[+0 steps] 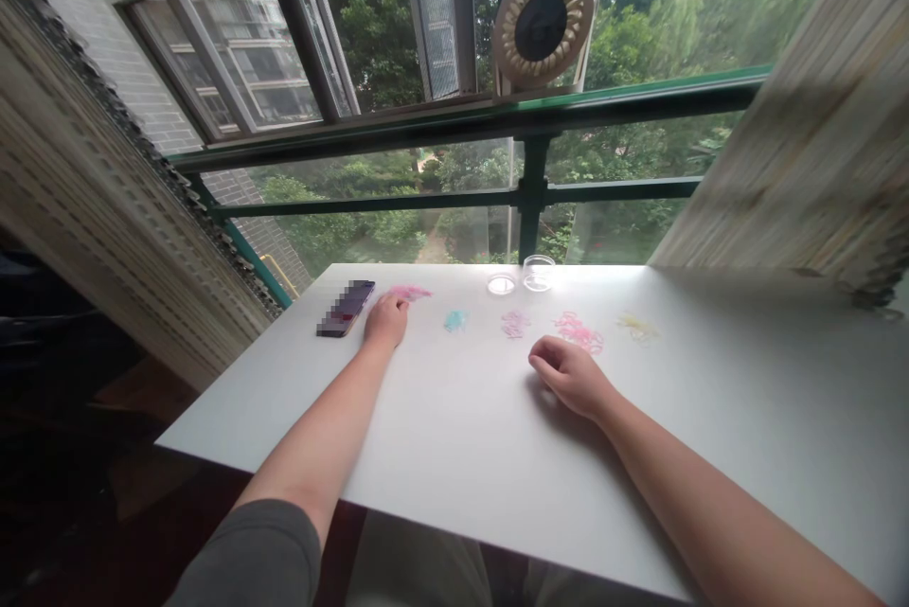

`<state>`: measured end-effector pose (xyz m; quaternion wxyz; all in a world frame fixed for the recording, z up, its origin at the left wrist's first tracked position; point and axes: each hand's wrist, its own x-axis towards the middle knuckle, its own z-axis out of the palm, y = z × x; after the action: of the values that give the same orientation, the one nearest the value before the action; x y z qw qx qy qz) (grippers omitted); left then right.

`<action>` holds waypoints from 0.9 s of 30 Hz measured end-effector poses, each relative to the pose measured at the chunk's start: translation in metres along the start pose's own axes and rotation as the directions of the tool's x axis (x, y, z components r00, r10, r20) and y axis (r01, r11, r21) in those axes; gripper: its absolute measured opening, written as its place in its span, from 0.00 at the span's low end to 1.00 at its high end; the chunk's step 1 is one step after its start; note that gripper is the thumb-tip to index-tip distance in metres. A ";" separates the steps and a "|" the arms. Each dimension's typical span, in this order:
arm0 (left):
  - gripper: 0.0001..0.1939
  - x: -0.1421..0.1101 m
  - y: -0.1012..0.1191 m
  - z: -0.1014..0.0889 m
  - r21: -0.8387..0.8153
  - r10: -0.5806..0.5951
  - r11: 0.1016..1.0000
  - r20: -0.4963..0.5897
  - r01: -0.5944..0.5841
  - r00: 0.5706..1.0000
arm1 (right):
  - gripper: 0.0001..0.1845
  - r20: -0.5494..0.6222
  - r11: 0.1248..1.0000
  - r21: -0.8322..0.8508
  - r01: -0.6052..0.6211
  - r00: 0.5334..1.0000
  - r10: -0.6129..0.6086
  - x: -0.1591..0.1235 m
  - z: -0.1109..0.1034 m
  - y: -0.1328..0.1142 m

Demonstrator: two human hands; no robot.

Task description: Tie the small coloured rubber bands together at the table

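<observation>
From the head view, I see a white table (454,437) whose far edge meets the window rail (426,202). My left hand (385,323) reaches toward the far left corner, its fingers bent down at the near side of the rose pile (412,292). The hand is partly closed; I cannot tell whether anything is pinched under the fingertips. Just left of it, along the left edge, lies the phone (353,312), part of it pixelated.

My right hand (572,377) is farther from the far edge than the left, just on the near side of the pink pile (582,334). Its fingers are loosely curled with the thumb close against them, and I cannot tell if something small sits between them. A shadow falls on the table below it.

Between the hands, the blue pile (454,321) and the lilac pile (514,325) lie in a loose row parallel to the far edge; the pink pile and then the yellow pile (637,329) carry the row toward the right. All are scattered thin strands, too small for me to make out. Close to the far edge, near its middle, a clear lid (501,284) sits just beside a clear jar (538,276). A fan (543,15) stands above the rail.
</observation>
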<state>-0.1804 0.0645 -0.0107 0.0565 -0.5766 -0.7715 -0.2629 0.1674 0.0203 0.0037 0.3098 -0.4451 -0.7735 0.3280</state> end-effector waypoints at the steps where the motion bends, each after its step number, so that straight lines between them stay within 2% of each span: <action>1: 0.11 0.000 0.000 0.000 -0.004 -0.001 1.000 0.001 0.001 1.000 | 0.07 0.001 1.000 0.000 0.002 1.000 -0.002 0.000 0.000 0.000; 6: 0.14 -0.001 0.002 -0.002 -0.019 -0.011 1.000 -0.006 0.011 1.000 | 0.07 0.004 1.000 0.000 0.007 1.000 -0.007 0.000 0.000 0.000; 19: 0.10 -0.002 0.004 -0.003 -0.082 0.042 0.996 -0.005 -0.042 0.999 | 0.07 0.015 1.000 -0.012 0.006 1.000 -0.005 0.000 -0.001 0.000; 27: 0.09 -0.004 0.002 -0.003 -0.189 -0.048 0.981 -0.047 0.038 0.998 | 0.07 0.017 1.000 -0.015 -0.006 1.000 0.006 -0.001 0.000 -0.001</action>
<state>-0.1779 0.0600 -0.0096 0.0160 -0.5555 -0.7539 -0.3504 0.1677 0.0192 0.0045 0.2990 -0.4470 -0.7772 0.3267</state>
